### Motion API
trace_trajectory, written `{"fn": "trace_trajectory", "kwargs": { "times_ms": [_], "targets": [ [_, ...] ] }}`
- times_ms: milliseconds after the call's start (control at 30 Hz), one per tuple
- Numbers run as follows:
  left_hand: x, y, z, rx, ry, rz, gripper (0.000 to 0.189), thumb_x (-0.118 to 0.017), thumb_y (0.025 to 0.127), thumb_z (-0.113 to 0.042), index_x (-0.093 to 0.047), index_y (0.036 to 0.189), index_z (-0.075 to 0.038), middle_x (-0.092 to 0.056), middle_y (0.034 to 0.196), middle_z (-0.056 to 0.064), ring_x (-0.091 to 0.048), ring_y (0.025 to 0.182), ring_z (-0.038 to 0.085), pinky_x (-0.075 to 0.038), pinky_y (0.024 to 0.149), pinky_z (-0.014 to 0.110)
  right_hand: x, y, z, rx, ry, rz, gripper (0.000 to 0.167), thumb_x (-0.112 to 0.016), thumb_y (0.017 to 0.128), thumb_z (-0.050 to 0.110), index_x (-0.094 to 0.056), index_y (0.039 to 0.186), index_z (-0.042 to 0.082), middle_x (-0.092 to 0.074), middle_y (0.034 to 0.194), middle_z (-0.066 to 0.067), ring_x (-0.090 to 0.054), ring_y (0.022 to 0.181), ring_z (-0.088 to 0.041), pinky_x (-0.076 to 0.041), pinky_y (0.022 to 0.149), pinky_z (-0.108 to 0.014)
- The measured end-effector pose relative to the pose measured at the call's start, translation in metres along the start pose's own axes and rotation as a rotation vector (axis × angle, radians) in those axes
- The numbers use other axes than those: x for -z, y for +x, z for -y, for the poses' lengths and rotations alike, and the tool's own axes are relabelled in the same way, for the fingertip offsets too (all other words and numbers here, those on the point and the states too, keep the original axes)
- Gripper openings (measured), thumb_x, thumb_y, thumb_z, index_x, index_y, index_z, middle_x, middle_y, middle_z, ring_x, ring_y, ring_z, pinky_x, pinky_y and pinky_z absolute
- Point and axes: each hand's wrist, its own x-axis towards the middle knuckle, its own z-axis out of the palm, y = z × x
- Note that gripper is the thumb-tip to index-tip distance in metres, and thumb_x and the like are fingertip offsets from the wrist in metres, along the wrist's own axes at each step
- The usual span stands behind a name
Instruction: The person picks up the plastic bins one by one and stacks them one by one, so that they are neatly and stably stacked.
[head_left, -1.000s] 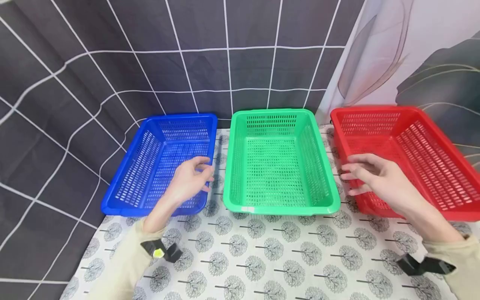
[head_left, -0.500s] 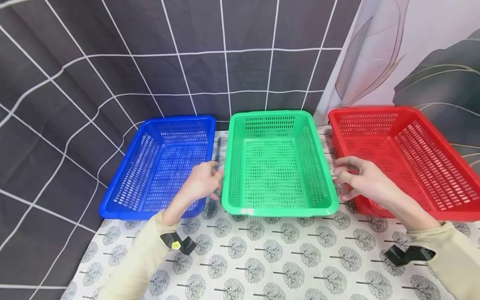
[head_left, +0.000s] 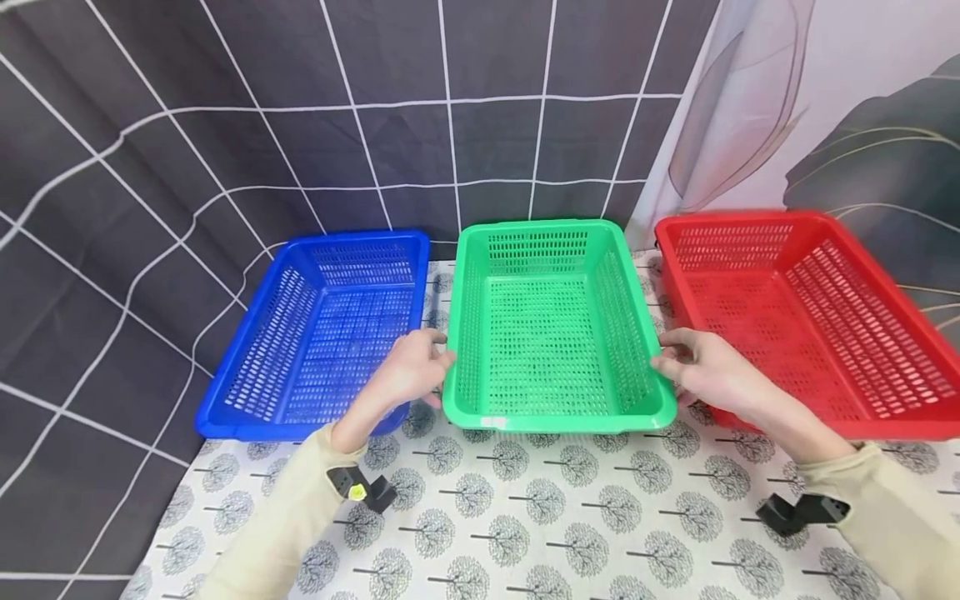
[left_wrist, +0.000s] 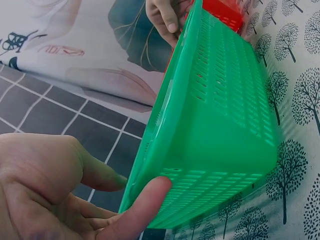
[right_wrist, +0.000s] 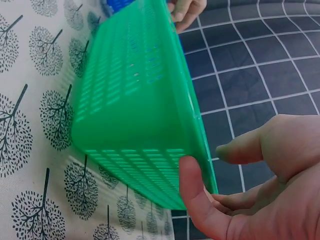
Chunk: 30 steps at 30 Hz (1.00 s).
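A green plastic basket [head_left: 540,350] with slotted walls stands in the middle of the table. At its left rim my left hand [head_left: 412,365] grips, with a finger [left_wrist: 152,197] against the outer wall and the thumb at the rim's top. On the opposite side my right hand [head_left: 708,367] holds the right rim the same way, one finger [right_wrist: 189,175] on the outer wall beneath the lip. In the head view both thumbs lie at the rim's edge, and the other fingers are mostly hidden beneath it.
A blue basket [head_left: 208,417] stands to the left and a red basket [head_left: 795,218] to the right, each close beside the green one. Tree-patterned cloth [head_left: 517,533] covers the table. A dark checked curtain [head_left: 495,142] hangs behind.
Both hands have moved inward from over the blue and red baskets to the green basket's side rims, and their fingers have come round the rims. The baskets keep their places.
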Motion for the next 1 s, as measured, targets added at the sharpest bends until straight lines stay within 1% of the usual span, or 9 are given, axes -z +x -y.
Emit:
{"fn": "trace_trajectory", "kwargs": {
  "times_ms": [67,200,300,433,567,667,833,900,1000],
  "targets": [
    [-0.001,0.001,0.0,-0.001,0.013,-0.002,0.055,-0.056,0.101,-0.008,-0.033,0.148,0.011,-0.067,0.109,0.026,-0.067,0.057,0.024,-0.059,0.056,0.037,-0.001,0.002,-0.001,0.007,-0.033,-0.004,0.059,-0.059,0.099,0.006,-0.028,0.138,-0.027,-0.057,0.106,-0.028,-0.066,0.07,-0.024,-0.059,0.06,-0.038],
    [-0.003,0.004,0.0,-0.009,0.038,-0.023,0.054,-0.06,0.099,-0.008,-0.038,0.146,0.011,-0.07,0.102,0.022,-0.067,0.055,0.023,-0.057,0.052,0.036,-0.002,0.004,-0.001,0.022,-0.097,-0.019,0.056,-0.061,0.098,0.004,-0.034,0.136,-0.026,-0.054,0.096,-0.019,-0.06,0.07,-0.021,-0.057,0.056,-0.033],
    [-0.003,0.004,0.0,0.0,0.042,-0.046,0.054,-0.062,0.098,-0.008,-0.04,0.144,0.01,-0.07,0.101,0.02,-0.067,0.057,0.022,-0.058,0.055,0.036,-0.002,0.005,-0.002,0.036,-0.13,-0.034,0.054,-0.063,0.097,0.005,-0.038,0.133,-0.026,-0.054,0.094,-0.016,-0.056,0.072,-0.02,-0.052,0.055,-0.028],
    [-0.003,0.004,0.001,0.007,0.049,-0.066,0.056,-0.064,0.097,-0.009,-0.041,0.144,0.011,-0.069,0.103,0.019,-0.067,0.058,0.021,-0.055,0.053,0.032,-0.001,0.005,-0.002,0.049,-0.143,-0.052,0.054,-0.065,0.097,0.007,-0.04,0.13,-0.026,-0.053,0.092,-0.014,-0.051,0.074,-0.02,-0.047,0.055,-0.025],
    [-0.001,0.005,0.002,-0.004,0.038,-0.07,0.057,-0.064,0.096,-0.009,-0.04,0.144,0.01,-0.069,0.099,0.016,-0.068,0.059,0.021,-0.048,0.046,0.026,-0.001,0.004,-0.003,0.04,-0.123,-0.059,0.054,-0.065,0.097,0.01,-0.04,0.131,-0.024,-0.052,0.093,-0.014,-0.05,0.075,-0.02,-0.046,0.056,-0.025],
    [0.001,0.004,0.002,-0.005,0.016,-0.068,0.058,-0.065,0.096,-0.009,-0.04,0.145,0.01,-0.068,0.1,0.016,-0.068,0.06,0.021,-0.054,0.052,0.029,-0.001,0.003,-0.002,0.03,-0.108,-0.06,0.054,-0.065,0.097,0.011,-0.04,0.132,-0.023,-0.052,0.095,-0.014,-0.052,0.077,-0.022,-0.048,0.057,-0.026],
    [0.005,0.001,0.002,-0.023,-0.013,-0.058,0.057,-0.064,0.096,-0.009,-0.041,0.144,0.011,-0.068,0.101,0.017,-0.068,0.061,0.022,-0.059,0.071,0.034,0.001,-0.001,0.002,0.039,-0.09,-0.075,0.051,-0.065,0.097,0.009,-0.043,0.131,-0.021,-0.054,0.096,-0.015,-0.054,0.079,-0.022,-0.051,0.06,-0.026],
    [0.008,0.0,0.001,-0.039,-0.024,-0.057,0.056,-0.064,0.096,-0.009,-0.041,0.143,0.011,-0.068,0.098,0.017,-0.068,0.061,0.022,-0.059,0.073,0.035,0.002,-0.002,0.004,0.047,-0.079,-0.082,0.05,-0.065,0.096,0.008,-0.043,0.131,-0.021,-0.055,0.096,-0.015,-0.055,0.079,-0.022,-0.052,0.06,-0.027],
    [0.012,-0.003,0.0,-0.063,-0.039,-0.058,0.056,-0.064,0.096,-0.008,-0.041,0.142,0.012,-0.066,0.093,0.015,-0.067,0.06,0.022,-0.059,0.069,0.033,0.003,-0.004,0.008,0.052,-0.068,-0.091,0.048,-0.065,0.097,0.008,-0.044,0.13,-0.02,-0.055,0.097,-0.015,-0.056,0.077,-0.019,-0.054,0.061,-0.027]
  ]
}}
